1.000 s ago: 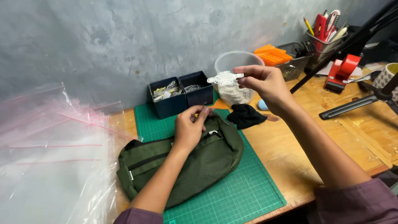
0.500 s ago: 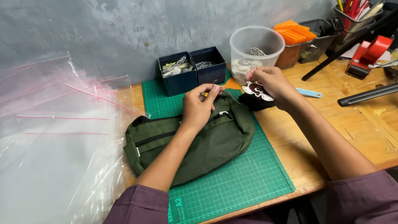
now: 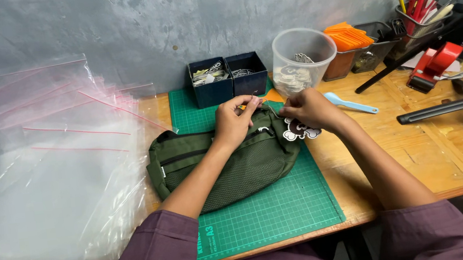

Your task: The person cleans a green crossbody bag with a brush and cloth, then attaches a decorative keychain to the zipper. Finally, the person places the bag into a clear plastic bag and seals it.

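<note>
A dark green waist bag [image 3: 229,162] lies on a green cutting mat [image 3: 276,209]. My left hand [image 3: 234,121] pinches the bag's top edge near the zipper pull. My right hand [image 3: 307,110] sits just to its right, fingers closed on a thin ball chain that carries a black and white skull-shaped charm [image 3: 300,131], which hangs below the hand against the bag's right end. The two hands almost touch at the zipper.
A pile of clear zip bags [image 3: 42,171] covers the left of the wooden table [image 3: 440,151]. Behind stand two dark blue boxes [image 3: 228,77], a clear plastic cup [image 3: 302,59], orange cards [image 3: 346,36], a pen holder [image 3: 419,7], a red tape dispenser [image 3: 435,64] and a black stand arm [image 3: 446,106].
My right hand came down from the clear cup to the bag, bringing the charm with it. My left hand stayed on the bag's top. The view tilted down and closer.
</note>
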